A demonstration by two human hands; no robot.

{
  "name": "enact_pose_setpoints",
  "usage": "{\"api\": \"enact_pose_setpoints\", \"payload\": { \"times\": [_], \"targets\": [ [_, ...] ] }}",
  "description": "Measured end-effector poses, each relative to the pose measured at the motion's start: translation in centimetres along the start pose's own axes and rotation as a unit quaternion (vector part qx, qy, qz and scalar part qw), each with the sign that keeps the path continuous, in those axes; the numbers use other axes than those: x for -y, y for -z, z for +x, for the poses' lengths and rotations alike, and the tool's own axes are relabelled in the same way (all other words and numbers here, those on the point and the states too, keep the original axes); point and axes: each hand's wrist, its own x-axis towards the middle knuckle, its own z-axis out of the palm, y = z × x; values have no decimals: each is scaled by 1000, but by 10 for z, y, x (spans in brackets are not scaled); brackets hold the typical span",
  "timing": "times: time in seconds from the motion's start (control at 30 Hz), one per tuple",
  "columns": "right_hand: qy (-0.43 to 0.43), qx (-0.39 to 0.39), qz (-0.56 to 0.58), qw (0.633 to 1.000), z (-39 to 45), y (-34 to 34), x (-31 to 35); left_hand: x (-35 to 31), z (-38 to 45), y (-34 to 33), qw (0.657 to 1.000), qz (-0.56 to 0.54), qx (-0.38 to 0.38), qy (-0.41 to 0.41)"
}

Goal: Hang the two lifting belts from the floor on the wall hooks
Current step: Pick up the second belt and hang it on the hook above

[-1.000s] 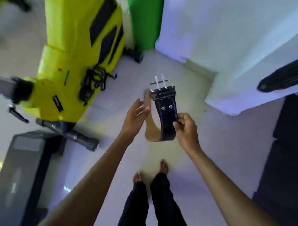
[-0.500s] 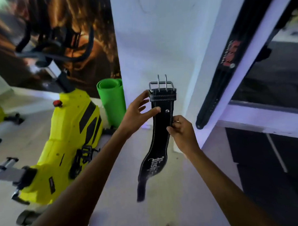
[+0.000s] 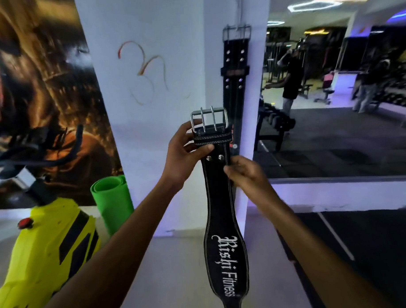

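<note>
Second belt (image 3: 219,199) off floor, held upright mid-frame. Left hand (image 3: 186,152) clamped below buckle (image 3: 209,120), right hand (image 3: 244,173) pinching strap edge. First belt (image 3: 236,67) already hung on pillar (image 3: 171,62) at 1 o'clock. Next, likely: lift buckle onto free hook; hook not visible.

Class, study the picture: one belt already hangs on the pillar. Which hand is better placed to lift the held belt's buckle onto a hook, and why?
Probably the left hand: it grips the held belt just under the buckle, steering that end. The right hand pinches lower down. The hung belt hangs above.
</note>
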Motion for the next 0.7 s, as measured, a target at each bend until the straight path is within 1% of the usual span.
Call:
{"api": "enact_pose_setpoints", "payload": {
  "times": [0.07, 0.17, 0.23, 0.3, 0.43, 0.5, 0.57, 0.63, 0.7],
  "targets": [
    [21, 4, -5, 1000, 7, 32, 23, -17, 5, -32, 1000, -22, -7, -6],
    [56, -43, -38, 997, 21, 75, 60, -41, 15, -80, 999, -39, -11, -9],
    [80, -45, -44, 995, 31, 101, 80, -58, 25, -106, 998, -56, -20, -16],
    [102, -37, -29, 994, 35, 120, 95, -75, 36, -124, 997, -74, -24, -22],
    [131, -63, -3, 989, 33, 139, 107, -108, 56, -144, 995, -88, -10, -49],
    [137, -89, 11, 986, 34, 143, 105, -123, 65, -150, 994, -88, -2, -68],
    [128, -113, 0, 985, 31, 142, 93, -138, 74, -153, 992, -94, 3, -81],
    [100, -120, -32, 987, 21, 137, 60, -151, 84, -153, 990, -106, -1, -89],
    [65, -106, -55, 991, -1, 128, 13, -159, 91, -150, 990, -109, -1, -93]
  ]
}}
